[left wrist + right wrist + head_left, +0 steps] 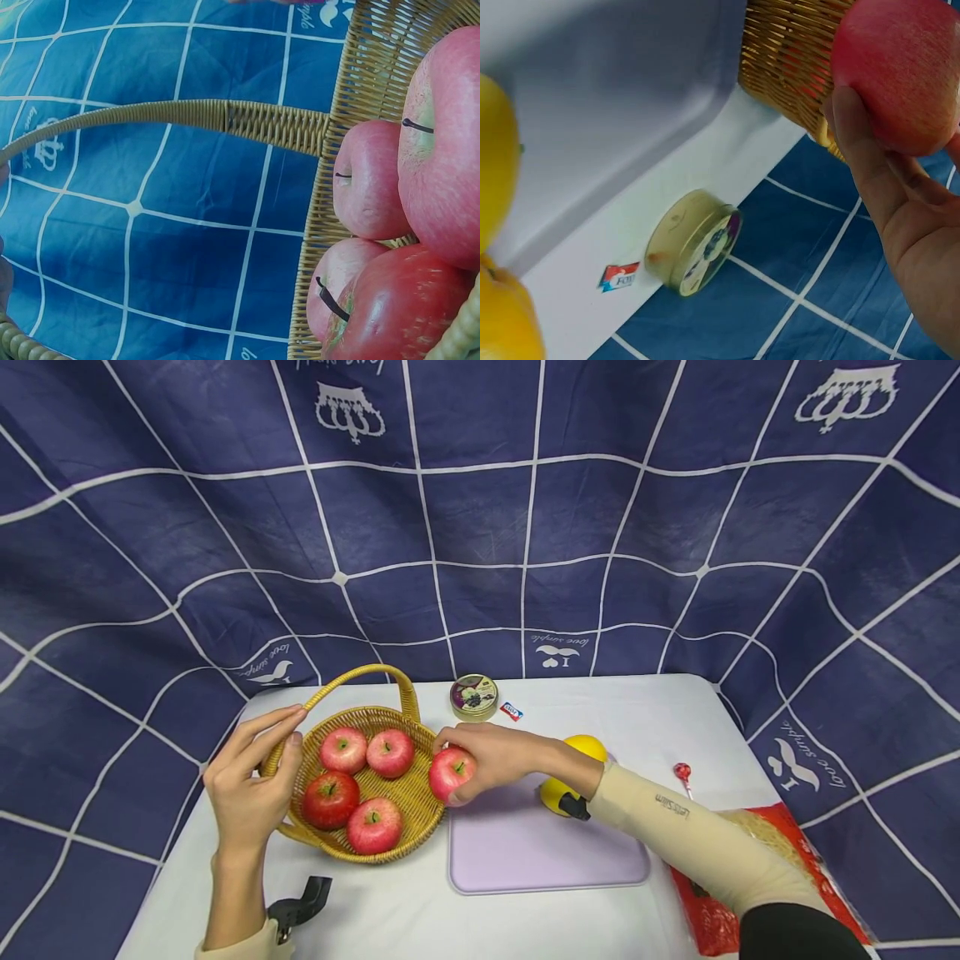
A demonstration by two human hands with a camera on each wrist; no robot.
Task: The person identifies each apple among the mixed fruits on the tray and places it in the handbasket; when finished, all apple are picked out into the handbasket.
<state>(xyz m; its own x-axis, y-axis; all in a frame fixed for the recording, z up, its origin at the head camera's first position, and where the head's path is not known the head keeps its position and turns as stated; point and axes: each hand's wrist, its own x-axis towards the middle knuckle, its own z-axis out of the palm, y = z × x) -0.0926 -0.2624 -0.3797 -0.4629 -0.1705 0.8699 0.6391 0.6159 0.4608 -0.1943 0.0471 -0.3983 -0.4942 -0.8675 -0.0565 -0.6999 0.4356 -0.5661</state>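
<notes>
My left hand (251, 777) pinches the arched handle (352, 675) of a round wicker basket (420, 793), thumb on one side and fingers on the other. Several red apples (375, 826) lie inside the basket; the left wrist view shows them close up, with a dark red apple (405, 315) in front. My right hand (495, 760) grips another pink-red apple (452, 774) at the basket's right rim. From the right wrist, this apple (904, 75) appears held in the fingers beside the wicker wall (791, 71).
A lilac tray-like board (547, 860) lies right of the basket, bearing smooth yellow rounded produce (585, 747), partly behind my right forearm. Behind are a round tin (474, 696) and a small wrapper (512, 711). A red lollipop (682, 771) and a red packet (712, 927) are at right.
</notes>
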